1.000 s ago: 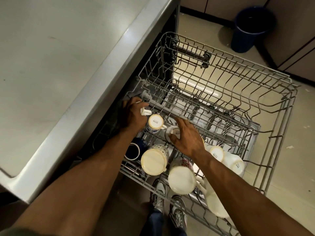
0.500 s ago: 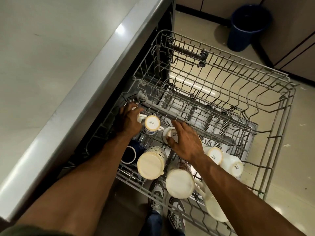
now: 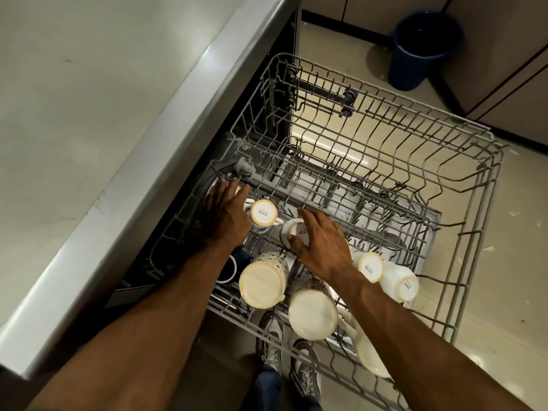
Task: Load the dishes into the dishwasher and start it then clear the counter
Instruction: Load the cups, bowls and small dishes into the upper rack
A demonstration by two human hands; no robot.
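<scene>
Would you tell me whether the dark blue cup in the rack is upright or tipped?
Tipped: the dark blue cup lies sideways, white rim showing.

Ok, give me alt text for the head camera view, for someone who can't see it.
Looking down, a person's left hand and right hand reach among upturned mugs in a pulled-out wire dishwasher rack; the right hand grips a white mug. Several cream mugs sit base-up nearer the camera. A steel counter lies left, a blue bucket on the floor beyond.

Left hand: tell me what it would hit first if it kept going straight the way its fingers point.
Probably the grey roller on the rack rail just beyond the left hand's fingertips, with the dark dishwasher opening behind it. Depth is unclear, so the fingers might pass beneath the roller.
</scene>
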